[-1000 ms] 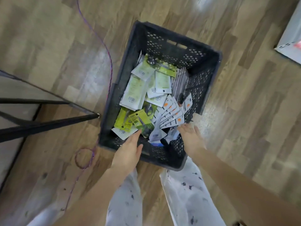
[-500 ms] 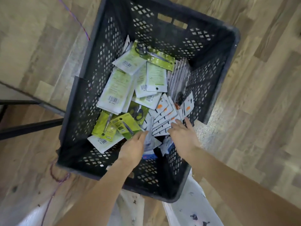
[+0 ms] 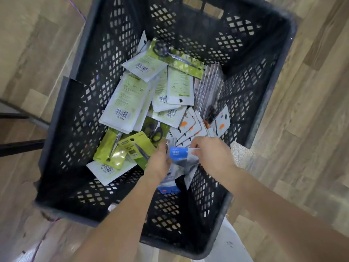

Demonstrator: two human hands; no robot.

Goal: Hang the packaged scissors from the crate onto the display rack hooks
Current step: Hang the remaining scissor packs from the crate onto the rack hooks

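Observation:
A black lattice crate stands on the floor and holds several packaged scissors. Green and white cards lie in a heap at its middle, and white cards with orange marks fan out on the right. Both my hands are down inside the crate at its near side. My left hand grips a bunch of blue and white packages from the left. My right hand pinches the top corner of the same bunch. The display rack's hooks are out of view.
Wooden plank floor surrounds the crate. Dark metal bars of a stand reach in from the left edge. A thin purple cord runs along the floor at the upper left. My light, speckled trousers show below the crate.
The camera has dropped closer over the crate. Both hands went from its near rim down inside, and they now hold the blue and white packages.

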